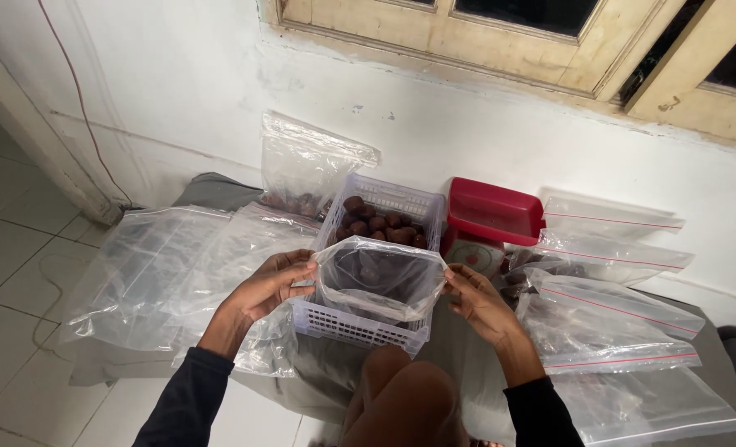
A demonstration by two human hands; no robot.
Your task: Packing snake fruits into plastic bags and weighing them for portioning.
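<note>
My left hand (273,284) and my right hand (477,300) hold a clear plastic zip bag (378,279) by its two sides, with its mouth spread wide. The bag sits over the near end of a white slotted plastic basket (353,324). Several brown date-like fruits (380,223) lie in the far half of the basket. Some dark fruit shows through the bag's wall. My bare knee (401,397) is just below the basket.
Large empty clear bags (169,265) lie on the left. A bag with some fruit (302,170) leans on the wall. A red-lidded scale (492,217) stands to the right, with filled zip bags (612,319) stacked beside it. White tile floor is at the left.
</note>
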